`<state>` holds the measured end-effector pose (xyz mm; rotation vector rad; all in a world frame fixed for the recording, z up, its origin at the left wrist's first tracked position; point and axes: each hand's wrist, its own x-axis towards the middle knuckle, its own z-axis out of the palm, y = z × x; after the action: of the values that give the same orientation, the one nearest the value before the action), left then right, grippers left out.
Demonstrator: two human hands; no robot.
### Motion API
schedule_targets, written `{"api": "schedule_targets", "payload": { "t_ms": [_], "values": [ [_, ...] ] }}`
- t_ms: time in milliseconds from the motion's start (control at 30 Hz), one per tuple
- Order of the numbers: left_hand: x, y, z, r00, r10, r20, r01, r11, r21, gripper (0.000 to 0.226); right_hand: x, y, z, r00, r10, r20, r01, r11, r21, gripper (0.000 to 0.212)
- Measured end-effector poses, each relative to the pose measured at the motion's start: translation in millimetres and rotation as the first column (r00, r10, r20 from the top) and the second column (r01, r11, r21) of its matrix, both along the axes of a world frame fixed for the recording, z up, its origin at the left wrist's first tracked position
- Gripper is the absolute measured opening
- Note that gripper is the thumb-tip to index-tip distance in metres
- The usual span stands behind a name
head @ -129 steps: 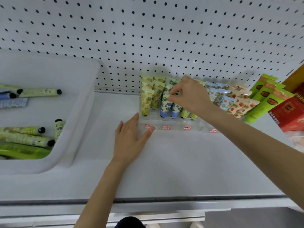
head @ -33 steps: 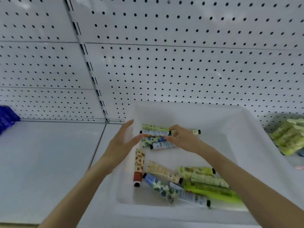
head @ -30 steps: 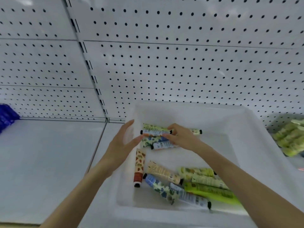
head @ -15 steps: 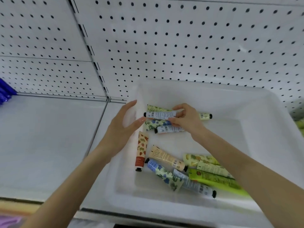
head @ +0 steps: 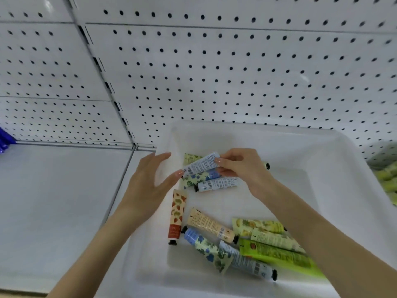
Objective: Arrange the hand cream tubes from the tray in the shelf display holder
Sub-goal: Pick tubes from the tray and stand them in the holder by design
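The right hand [head: 240, 168] pinches a pale-blue tube [head: 200, 165] (barcode up) over the far-left corner of the tray [head: 279, 129]; the left hand [head: 148, 186] is spread, holding nothing.

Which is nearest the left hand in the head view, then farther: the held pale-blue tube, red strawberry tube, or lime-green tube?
1. pale-blue tube, at the left hand's thumb tip.
2. red strawberry tube, just below the thumb.
3. lime-green tube, at the tray's near right.
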<state>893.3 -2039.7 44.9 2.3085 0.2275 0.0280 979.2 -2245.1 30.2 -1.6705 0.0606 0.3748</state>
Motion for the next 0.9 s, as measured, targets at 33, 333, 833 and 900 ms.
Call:
{"api": "schedule_targets", "payload": {
  "t_ms": [33,333,833,900],
  "values": [
    [1.7,-3.9,4.0,0.999,0.004,0.034,-0.006,0.998,0.064,0.07,-1.2,-2.3,8.4,1.0,0.03,0.007,-0.03,0.999,0.026,0.006],
    [21.5,-41.3,21.6,0.978,-0.209,-0.006,0.185,0.878,-0.441,0.038,-7.1,-19.7,48.1,0.991,0.118,0.068,-0.131,0.962,0.238,0.008],
    [27.9,-27.6,2.4,0.994,-0.044,-0.103,-0.05,0.646,-0.762,0.034,13.4,-24.2,-40.8,0.835,0.526,0.161,-0.274,0.653,-0.706,0.026],
    [28.7,-27.4,2.0,0.993,-0.032,-0.115,-0.068,0.64,-0.765,0.033,14.3,-22.1,-44.6,0.824,0.541,0.169,-0.271,0.638,-0.721,0.028]
  ]
}}
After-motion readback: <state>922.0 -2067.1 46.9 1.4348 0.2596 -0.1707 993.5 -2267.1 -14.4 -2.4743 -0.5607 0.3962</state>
